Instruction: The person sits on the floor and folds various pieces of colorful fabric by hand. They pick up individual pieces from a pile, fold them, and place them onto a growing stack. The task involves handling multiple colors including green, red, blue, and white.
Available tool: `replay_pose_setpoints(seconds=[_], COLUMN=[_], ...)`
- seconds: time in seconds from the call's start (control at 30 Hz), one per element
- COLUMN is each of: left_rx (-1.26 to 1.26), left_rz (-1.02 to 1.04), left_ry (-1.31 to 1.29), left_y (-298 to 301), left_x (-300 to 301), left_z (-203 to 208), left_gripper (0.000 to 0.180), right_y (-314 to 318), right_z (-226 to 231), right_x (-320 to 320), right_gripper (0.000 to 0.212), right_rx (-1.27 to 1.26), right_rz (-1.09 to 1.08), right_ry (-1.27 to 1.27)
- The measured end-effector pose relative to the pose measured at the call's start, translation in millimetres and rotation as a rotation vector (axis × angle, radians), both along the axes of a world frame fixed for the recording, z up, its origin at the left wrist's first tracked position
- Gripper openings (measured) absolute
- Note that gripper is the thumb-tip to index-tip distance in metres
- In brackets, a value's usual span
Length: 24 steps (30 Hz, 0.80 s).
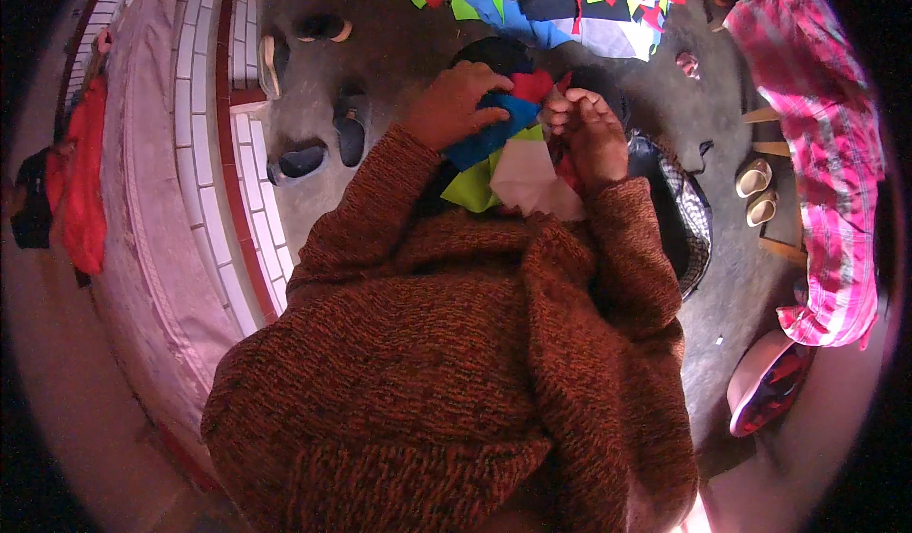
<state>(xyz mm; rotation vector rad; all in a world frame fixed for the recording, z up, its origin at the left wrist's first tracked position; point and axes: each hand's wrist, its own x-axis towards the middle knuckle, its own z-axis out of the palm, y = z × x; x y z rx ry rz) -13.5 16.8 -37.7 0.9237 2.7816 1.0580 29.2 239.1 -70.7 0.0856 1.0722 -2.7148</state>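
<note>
On my lap lies a bundle of cloth pieces in blue, red, lime green and pale pink. My left hand (459, 104) curls over the blue cloth (492, 134), with its thumb and fingers bent around the upper edge. A red cloth piece (532, 86) sits just beyond its fingertips. To the right, the fingers of my right hand (594, 134) are pinched together beside the red piece; what lies between them is too small to make out. Below both hands spread a pale pink cloth (528, 174) and a lime green cloth (470, 188).
Ahead lies a heap of coloured, pointed cloth scraps (551, 6). Dark shoes (302, 162) stand on the floor at left, beige sandals (755, 180) at right. A checked bag (695, 224) is by my right arm. Pink plaid cloth (822, 153) and a basin (760, 381) are farther right.
</note>
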Motion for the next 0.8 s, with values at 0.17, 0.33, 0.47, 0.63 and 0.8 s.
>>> replay_pose_setpoints(seconds=[0.17,0.33,0.47,0.63,0.8], left_rx=[-0.183,0.199,0.367,0.376,0.317], left_rz=[0.016,0.036,-0.075,-0.06,-0.03], left_ry=[0.032,-0.236,-0.33,-0.306,-0.378], left_y=[1,-1,14,25,15], left_x=[-5,-5,1,6,4], left_z=[0,21,44,43,38], left_gripper=[0.026,0.022,0.021,0.021,0.028], right_y=[3,1,-2,-4,1], right_z=[-3,6,21,6,4], right_x=[1,4,12,16,11], right_gripper=[0.018,0.036,0.052,0.034,0.034], right_rx=[0.033,0.107,0.241,0.437,0.283], right_rz=[0.009,0.045,0.167,0.228,0.022], right_ry=[0.025,0.019,0.188,0.074,-0.072])
